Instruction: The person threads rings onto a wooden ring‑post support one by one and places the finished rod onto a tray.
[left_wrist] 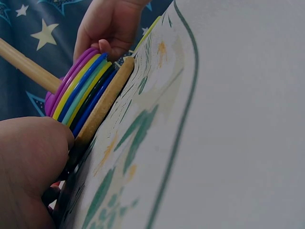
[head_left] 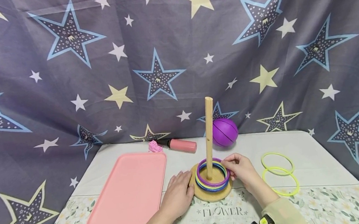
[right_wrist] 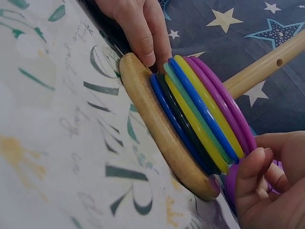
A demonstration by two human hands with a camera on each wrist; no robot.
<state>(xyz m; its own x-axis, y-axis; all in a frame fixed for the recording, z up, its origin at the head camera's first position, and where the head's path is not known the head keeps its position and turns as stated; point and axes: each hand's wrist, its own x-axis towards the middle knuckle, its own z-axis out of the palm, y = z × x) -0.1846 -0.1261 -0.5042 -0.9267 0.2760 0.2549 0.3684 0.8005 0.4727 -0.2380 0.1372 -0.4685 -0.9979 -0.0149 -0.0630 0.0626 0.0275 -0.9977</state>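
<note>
A round wooden base (head_left: pixel 210 197) carries an upright wooden peg (head_left: pixel 209 127). Around the peg lies a stack of coloured rings, blue and dark ones low, yellow, teal and blue between, purple on top. With thumb and forefinger my right hand (head_left: pixel 243 169) pinches the edge of a purple ring (right_wrist: pixel 245 140) on the stack's right side. My left hand (head_left: pixel 178 196) rests flat on the table, its fingers fairly straight and its thumb touching the base's left edge. In the left wrist view, the left hand hides part of the stack.
Two overlapping yellow-green rings (head_left: pixel 294 191) lie on the right of the table. A pink tray (head_left: pixel 129 194) takes up the left side. Behind are a purple ball (head_left: pixel 225 132), a pink hand pump (head_left: pixel 183 145) and a small pink item (head_left: pixel 155 146), before a starry curtain.
</note>
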